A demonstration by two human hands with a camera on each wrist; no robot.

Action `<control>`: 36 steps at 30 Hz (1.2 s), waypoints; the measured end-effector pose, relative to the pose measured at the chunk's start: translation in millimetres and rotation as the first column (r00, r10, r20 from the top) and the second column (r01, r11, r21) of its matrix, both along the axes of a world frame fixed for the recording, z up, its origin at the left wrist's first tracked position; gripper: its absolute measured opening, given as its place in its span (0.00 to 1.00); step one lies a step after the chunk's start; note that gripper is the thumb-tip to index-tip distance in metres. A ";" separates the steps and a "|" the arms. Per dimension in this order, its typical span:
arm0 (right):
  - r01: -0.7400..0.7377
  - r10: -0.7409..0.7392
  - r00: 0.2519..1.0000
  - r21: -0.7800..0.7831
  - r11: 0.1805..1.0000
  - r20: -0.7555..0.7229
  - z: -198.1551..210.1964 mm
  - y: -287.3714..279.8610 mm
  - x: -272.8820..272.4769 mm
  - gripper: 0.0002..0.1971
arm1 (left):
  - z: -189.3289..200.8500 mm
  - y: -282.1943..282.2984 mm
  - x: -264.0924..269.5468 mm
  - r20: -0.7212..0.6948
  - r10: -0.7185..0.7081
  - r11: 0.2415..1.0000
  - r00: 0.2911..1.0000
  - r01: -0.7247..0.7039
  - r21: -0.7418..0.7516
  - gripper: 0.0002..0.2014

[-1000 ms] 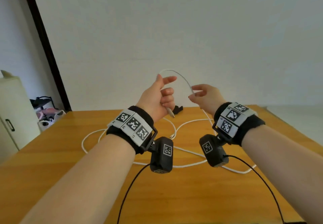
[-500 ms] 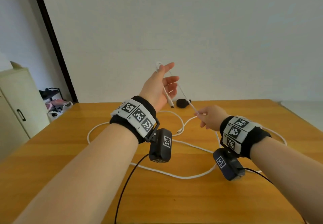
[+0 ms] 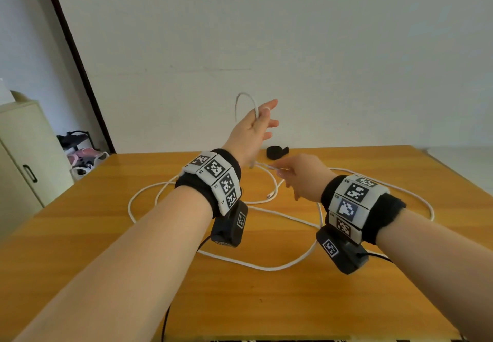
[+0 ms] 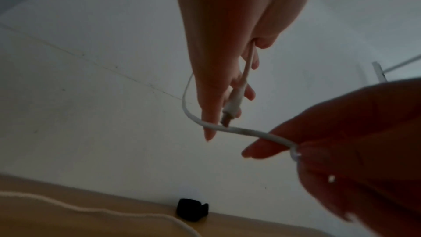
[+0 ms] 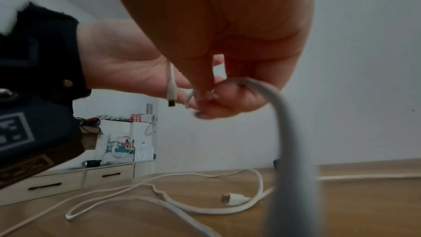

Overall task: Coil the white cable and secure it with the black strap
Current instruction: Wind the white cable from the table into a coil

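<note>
Cable [image 3: 269, 267] mostly sprawled across the table [image 3: 80, 235]. Left hand [image 3: 252, 131] pinched its plug end, raised as the coil's anchor; right hand [image 3: 304, 179] pinched the next stretch, likely feeding another loop. Strap [image 3: 276, 152] waited near the far edge.

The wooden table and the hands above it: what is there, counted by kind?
White cable: 1, with 2 connectors showing, one hanging at the left hand, one lying on the wooden table.
Black strap: 1, on the table.
Hands on the cable: 2, counting the right hand.
Total: 4.
</note>
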State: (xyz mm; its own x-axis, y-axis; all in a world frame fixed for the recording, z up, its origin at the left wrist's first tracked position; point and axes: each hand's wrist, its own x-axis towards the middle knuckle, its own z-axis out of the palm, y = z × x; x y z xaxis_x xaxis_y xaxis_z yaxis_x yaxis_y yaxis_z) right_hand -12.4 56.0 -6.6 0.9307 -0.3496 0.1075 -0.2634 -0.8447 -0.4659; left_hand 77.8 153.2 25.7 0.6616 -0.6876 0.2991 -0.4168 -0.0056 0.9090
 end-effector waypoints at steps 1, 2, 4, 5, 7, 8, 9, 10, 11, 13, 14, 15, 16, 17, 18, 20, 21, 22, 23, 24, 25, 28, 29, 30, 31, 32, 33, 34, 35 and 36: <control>-0.007 0.007 1.000 0.012 1.000 0.030 -0.3 0.7 -0.5 0.17 | -1.2 -0.7 -0.9 0.045 -0.002 1.000 0.999 0.001 0.026 0.22; -0.008 0.007 0.998 0.003 1.000 0.060 0.4 0.9 -0.4 0.17 | -2.8 -1.9 -1.4 0.079 -0.011 0.999 0.997 0.008 0.043 0.21; 0.003 0.000 0.991 -0.025 1.000 0.131 4.6 0.8 -0.2 0.15 | -7.6 -3.9 0.0 0.118 -0.033 0.996 0.992 0.024 0.081 0.21; 0.012 -0.008 0.986 -0.026 1.000 0.166 7.4 0.4 0.1 0.14 | -10.2 -4.0 0.2 0.128 -0.043 0.993 0.991 0.029 0.110 0.21; 0.011 -0.021 0.971 0.044 0.999 0.238 11.4 -2.8 0.3 0.11 | -15.6 -2.6 2.4 0.162 -0.067 0.981 0.984 0.036 0.190 0.22; -0.002 -0.026 0.962 0.102 0.995 0.273 12.7 -4.7 -0.2 0.10 | -17.6 -1.3 3.7 0.195 -0.078 0.968 0.978 0.027 0.249 0.22; -0.012 -0.034 0.954 0.151 0.988 0.299 14.3 -6.8 -0.9 0.10 | -19.2 0.0 5.0 0.238 -0.083 0.950 0.968 0.005 0.311 0.23; -0.017 -0.042 0.949 0.185 0.983 0.312 16.2 -8.7 -2.0 0.11 | -20.2 1.5 5.6 0.276 -0.080 0.932 0.958 -0.026 0.361 0.23; -0.018 -0.049 0.950 0.208 0.978 0.308 17.8 -10.4 -2.7 0.11 | -21.0 2.4 6.7 0.301 -0.064 0.921 0.951 -0.059 0.384 0.23; -0.018 -0.049 0.968 0.263 0.965 0.246 18.8 -11.8 -4.8 0.11 | -20.4 3.8 10.5 0.305 -0.002 0.928 0.952 -0.112 0.356 0.23; -0.016 -0.037 0.984 0.294 0.956 0.175 17.9 -12.0 -6.4 0.09 | -18.9 4.8 13.4 0.280 0.042 0.937 0.959 -0.135 0.322 0.23; -0.017 -0.008 0.997 0.311 0.950 0.077 16.3 -12.0 -8.8 0.08 | -16.6 6.4 17.1 0.239 0.092 0.947 0.967 -0.160 0.280 0.23; -0.021 0.031 0.999 0.318 0.948 -0.027 14.4 -12.3 -12.2 0.07 | -14.2 8.4 21.3 0.193 0.143 0.954 0.971 -0.187 0.233 0.22; -0.029 0.068 0.992 0.336 0.941 -0.106 12.0 -13.1 -15.9 0.07 | -11.5 10.8 25.7 0.153 0.189 0.958 0.970 -0.217 0.188 0.22; -0.036 0.096 0.985 0.382 0.924 -0.140 9.1 -14.2 -19.0 0.09 | -9.0 13.4 29.6 0.129 0.226 0.957 0.966 -0.245 0.153 0.22; -0.041 0.089 0.994 0.564 0.825 -0.058 7.3 -16.7 -23.0 0.10 | -6.2 17.6 35.4 0.124 0.260 0.952 0.957 -0.276 0.134 0.23; -0.054 0.039 0.999 0.663 0.747 0.037 8.4 -18.2 -22.7 0.10 | -6.4 18.9 36.2 0.131 0.257 0.950 0.958 -0.275 0.150 0.23; -0.085 -0.029 0.990 0.740 0.667 0.140 10.1 -19.4 -20.9 0.11 | -7.4 19.4 35.0 0.132 0.242 0.950 0.961 -0.262 0.170 0.23; -0.127 -0.096 0.968 0.786 0.606 0.231 12.4 -19.7 -18.0 0.13 | -8.9 19.0 32.7 0.119 0.217 0.954 0.969 -0.236 0.187 0.23; -0.162 -0.143 0.943 0.793 0.588 0.299 14.4 -19.5 -14.2 0.14 | -10.6 18.1 29.5 0.085 0.184 0.960 0.979 -0.198 0.199 0.23; -0.174 -0.163 0.925 0.766 0.619 0.342 16.1 -18.2 -10.1 0.15 | -12.5 16.7 25.7 0.034 0.150 0.967 0.988 -0.153 0.204 0.23; -0.104 -0.163 0.904 0.574 0.812 0.394 19.5 -12.6 -2.3 0.16 | -15.3 12.3 15.9 -0.064 0.060 0.978 0.996 -0.045 0.206 0.23; -0.071 -0.178 0.892 0.518 0.852 0.416 20.5 -12.0 -1.0 0.16 | -15.8 11.3 14.1 -0.069 0.035 0.978 0.997 -0.020 0.209 0.23; -0.037 -0.202 0.875 0.476 0.879 0.441 21.8 -12.5 0.2 0.16 | -15.9 10.5 12.5 -0.080 0.016 0.978 0.997 0.001 0.208 0.23; -0.004 -0.224 0.857 0.441 0.897 0.465 23.4 -13.8 1.4 0.15 | -15.9 10.0 11.5 -0.105 0.003 0.978 0.994 0.019 0.207 0.23; 0.025 -0.241 0.841 0.411 0.911 0.484 24.8 -15.9 2.4 0.14 | -15.4 9.8 10.3 -0.136 -0.012 0.976 0.991 0.041 0.214 0.23; 0.045 -0.251 0.829 0.387 0.921 0.499 26.6 -19.0 3.2 0.14 | -14.3 9.8 8.9 -0.165 -0.035 0.970 0.986 0.074 0.232 0.23; 0.060 -0.261 0.818 0.375 0.925 0.513 28.6 -22.4 4.1 0.13 | -12.3 10.1 7.2 -0.192 -0.066 0.960 0.979 0.114 0.254 0.23; 0.067 -0.273 0.806 0.377 0.924 0.525 30.9 -25.8 4.6 0.12 | -10.5 10.4 5.7 -0.217 -0.098 0.950 0.971 0.156 0.271 0.23; 0.065 -0.284 0.796 0.391 0.918 0.535 32.8 -28.8 5.2 0.12 | -8.2 10.7 4.4 -0.244 -0.128 0.941 0.961 0.195 0.276 0.23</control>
State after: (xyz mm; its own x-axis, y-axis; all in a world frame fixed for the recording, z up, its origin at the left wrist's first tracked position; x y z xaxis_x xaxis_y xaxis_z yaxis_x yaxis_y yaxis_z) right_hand -7.3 27.2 26.2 0.6530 -0.6150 0.4420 0.0162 -0.5722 -0.8200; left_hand 82.2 163.8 17.5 0.5600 -0.8252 -0.0733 -0.2254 -0.2368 0.9451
